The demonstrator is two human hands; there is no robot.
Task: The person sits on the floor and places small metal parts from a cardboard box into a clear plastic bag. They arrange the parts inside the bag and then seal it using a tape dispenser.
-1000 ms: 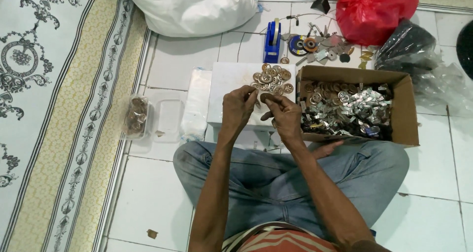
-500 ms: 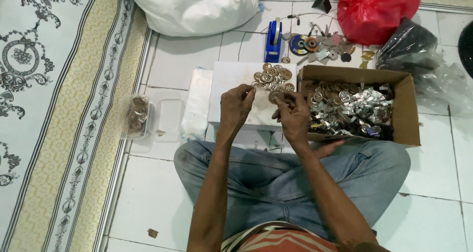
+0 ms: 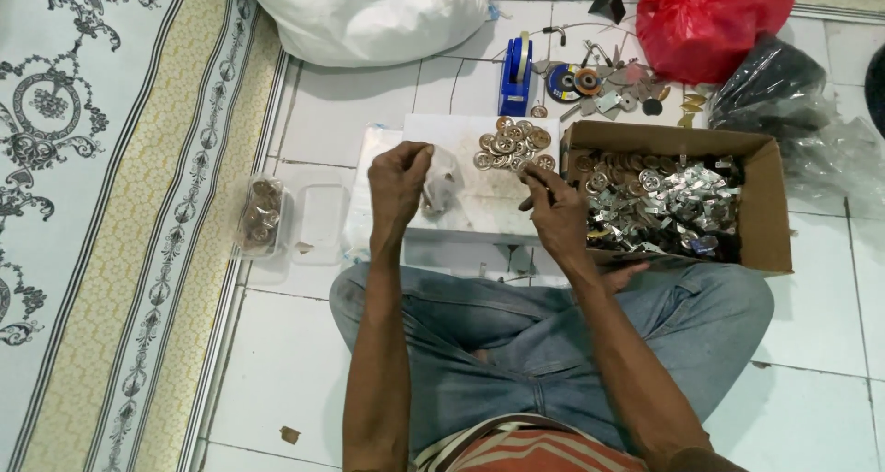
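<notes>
Left hand (image 3: pixel 398 182) grip clamped on a small clear bag (image 3: pixel 442 184), upright, over the white board's (image 3: pixel 461 216) left half. Right hand (image 3: pixel 553 209) pinches a small piece, orientation unclear. Brown box (image 3: pixel 765 205) adjoins the board's right edge.

**Parts laid out around a floor board**

A board (image 3: pixel 479 205) lies on the floor before the seated person; a pile of round metal parts (image 3: pixel 512 146) sits on its far right corner. A cardboard box (image 3: pixel 765 205) of parts stands just right; a tape dispenser (image 3: pixel 516 76) behind; a plastic container (image 3: pixel 260 216) left.
</notes>
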